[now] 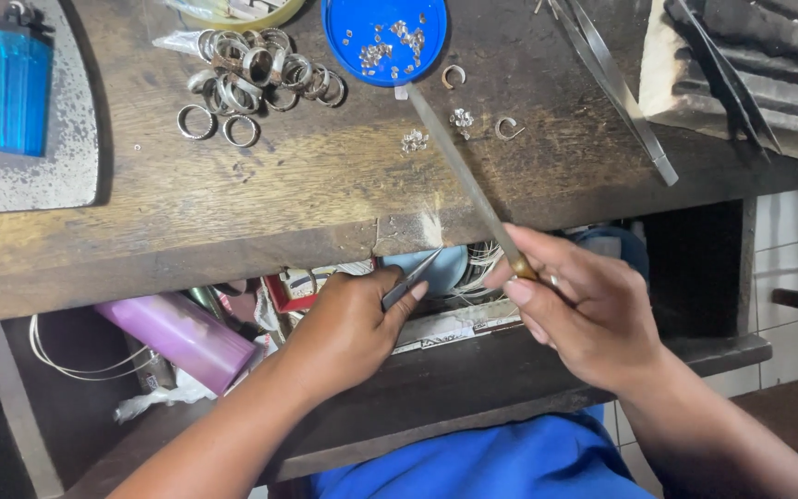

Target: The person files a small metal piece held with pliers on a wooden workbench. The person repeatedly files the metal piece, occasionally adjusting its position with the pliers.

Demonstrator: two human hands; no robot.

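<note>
**Filing at the front edge: where it could slip**

Blue cloth (510,467) fills the bottom of the view, and just above it 2 hands work at the front edge of the wooden surface (233,203). The right hand (584,310) is closed around the handle end of a long thin file (459,166), whose shaft runs up and left across the surface toward the far edge, its tip beside a blue dish (385,37) of tiny stones. The left hand (348,328) is pinched shut on a small pointed metal tool (410,282), held just under the front edge over an open drawer (454,323) crowded with wire and odds and ends; whether it grips a workpiece cannot be told.

The risks look plain. A long stroke could push the file tip into the dish and scatter its stones. Small settings (436,129) and open rings (508,127) lie close to the shaft and could be swept aside. Anything slipping from the pinching fingers would likely fall into the cluttered drawer and be hard to find. A pile of silver rings (251,79) near the far edge sits well apart, as do the tweezers (616,88).
</note>
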